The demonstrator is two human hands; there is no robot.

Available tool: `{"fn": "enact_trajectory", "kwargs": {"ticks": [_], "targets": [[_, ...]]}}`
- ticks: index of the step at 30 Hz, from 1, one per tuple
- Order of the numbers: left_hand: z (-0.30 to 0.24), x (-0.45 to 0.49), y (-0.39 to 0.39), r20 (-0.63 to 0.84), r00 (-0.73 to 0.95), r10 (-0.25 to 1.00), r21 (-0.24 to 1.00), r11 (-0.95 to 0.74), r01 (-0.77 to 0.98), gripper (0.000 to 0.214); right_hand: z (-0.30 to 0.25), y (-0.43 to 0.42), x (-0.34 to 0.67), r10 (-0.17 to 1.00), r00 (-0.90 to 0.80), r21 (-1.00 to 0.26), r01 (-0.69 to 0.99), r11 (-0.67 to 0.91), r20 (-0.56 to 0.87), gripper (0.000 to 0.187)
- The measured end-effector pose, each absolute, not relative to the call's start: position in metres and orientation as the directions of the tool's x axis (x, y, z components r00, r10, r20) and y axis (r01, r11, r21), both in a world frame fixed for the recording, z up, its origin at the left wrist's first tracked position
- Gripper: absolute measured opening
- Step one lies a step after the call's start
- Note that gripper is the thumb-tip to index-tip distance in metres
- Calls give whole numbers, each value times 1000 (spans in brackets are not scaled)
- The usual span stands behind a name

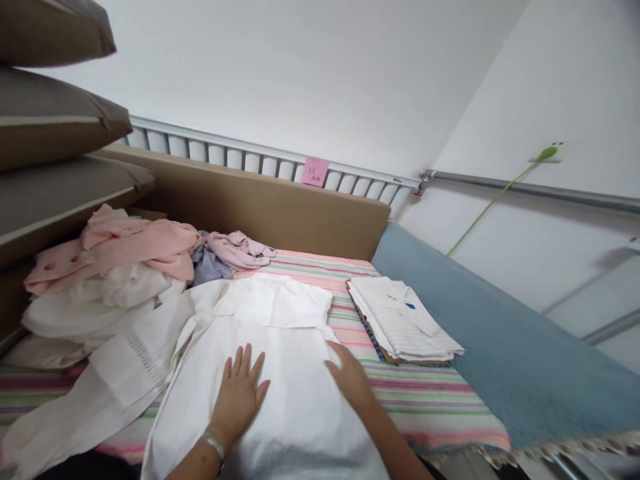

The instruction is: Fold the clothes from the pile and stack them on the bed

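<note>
A white garment (280, 347) lies spread flat on a striped sheet (425, 393). My left hand (239, 390) rests palm down on its middle, fingers stretched out and slightly apart. My right hand (350, 377) presses flat on the garment's right edge, fingers pointing left and partly sunk into the cloth. Neither hand grips anything. A bracelet (215, 443) circles my left wrist.
A folded pile of white clothes (405, 320) lies to the right. A heap of pink and white clothes (115, 267) sits at the left. Brown cushions (50, 120) stack at far left. A blue blanket (500, 347) covers the right side. A brown headboard (260, 207) stands behind.
</note>
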State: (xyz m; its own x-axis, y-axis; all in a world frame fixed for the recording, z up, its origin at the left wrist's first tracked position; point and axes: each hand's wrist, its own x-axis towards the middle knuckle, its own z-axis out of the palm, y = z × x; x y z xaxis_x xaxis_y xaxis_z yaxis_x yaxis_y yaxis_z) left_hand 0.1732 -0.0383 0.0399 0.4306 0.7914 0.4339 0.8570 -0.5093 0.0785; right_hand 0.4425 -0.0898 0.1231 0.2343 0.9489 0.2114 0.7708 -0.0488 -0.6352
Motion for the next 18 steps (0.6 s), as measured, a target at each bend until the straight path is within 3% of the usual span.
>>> {"fn": "enact_trajectory", "kwargs": {"ticks": [3,6,8,12,18], "targets": [[42,174,-39,415,426,804,101,-506,857,51,98,-147,507,845,534,-598,687,-412,32,41],[43,174,-40,399,429,810,108,-506,856,51,85,-184,520,800,591,-558,632,-538,-103,28],[46,173,-39,373,431,822,109,-500,859,50,82,-195,510,819,557,-541,649,-534,-140,14],[62,172,-27,299,423,855,116,-473,874,46,87,-204,489,852,515,-512,709,-485,-94,22],[93,195,28,156,497,853,-64,-493,867,66,98,-208,463,896,439,-551,763,-337,60,10]]}}
